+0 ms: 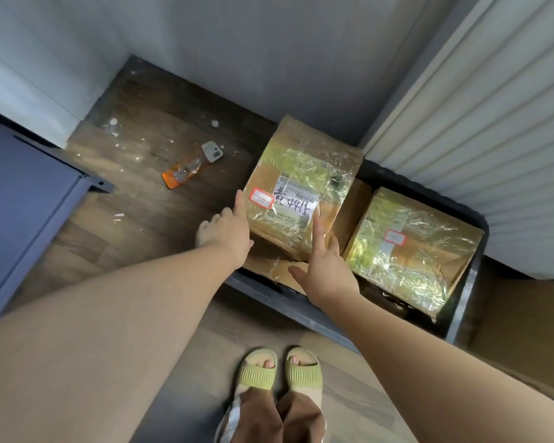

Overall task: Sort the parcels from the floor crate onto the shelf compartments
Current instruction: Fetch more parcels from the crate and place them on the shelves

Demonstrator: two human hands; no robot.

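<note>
Parcels, 2 visible, lie in the dark crate [462, 292] at centre right of the frame: straight-fingered left grip [227, 231] touches the taller parcel [304, 148], spread-fingered right grip [327, 266] touches its label [296, 203], lower parcel [410, 247] beside.

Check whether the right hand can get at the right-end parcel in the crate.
Probably yes. The right-end parcel lies uncovered in the crate, and the right hand is open right beside it, touching the taller parcel.

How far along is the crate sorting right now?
Done: nothing visibly shelved. In hand: left hand and right hand touch the raised parcel, neither gripping it. Left: that parcel and the second parcel sit in the crate.
</note>
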